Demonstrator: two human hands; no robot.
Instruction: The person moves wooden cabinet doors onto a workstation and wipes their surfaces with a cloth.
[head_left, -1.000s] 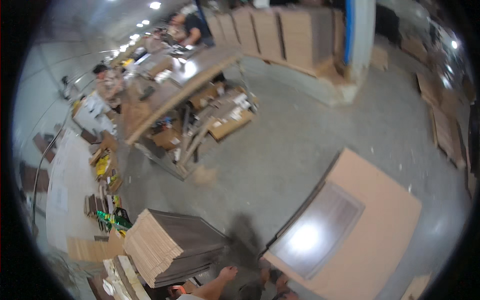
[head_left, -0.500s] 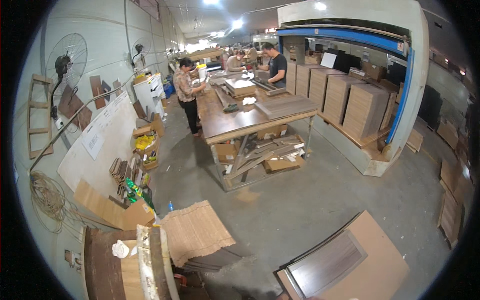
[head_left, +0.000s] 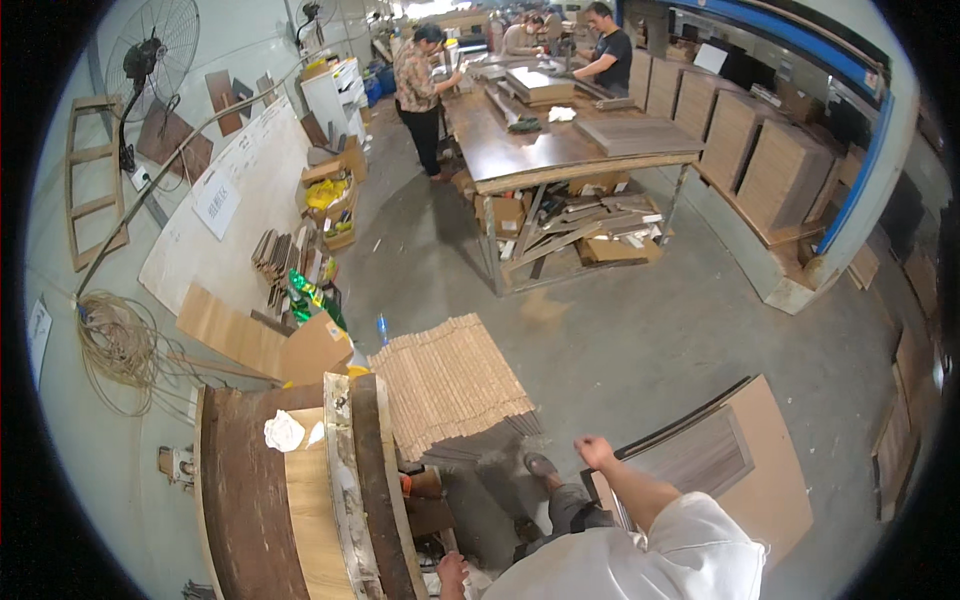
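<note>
My right hand [head_left: 595, 452] is held out in front of my white sleeve, fingers curled in, with nothing visible in it. It is over the floor, just left of a framed dark wood-grain panel [head_left: 690, 455] lying on a larger brown board [head_left: 775, 440]. Low in the view, my left hand [head_left: 452, 572] hangs beside the right side of a workbench [head_left: 235, 490]; its fingers look curled and I see nothing in them. A stack of wood-grain strips [head_left: 455, 385] stands ahead, between the bench and my foot. Neither hand touches the stack.
A large work table [head_left: 560, 150] with panels on top and offcuts below stands ahead. Co-workers [head_left: 418, 90] [head_left: 608, 50] work along it. Stacked panels [head_left: 745, 145] stand in a blue-and-white press at right. Crumpled white paper [head_left: 284, 431] lies on the bench; coiled cable [head_left: 120, 340] hangs left.
The view has tilted down and shifted, so the table sits higher in it. My arms, both hands and a foot have come into sight at the bottom.
</note>
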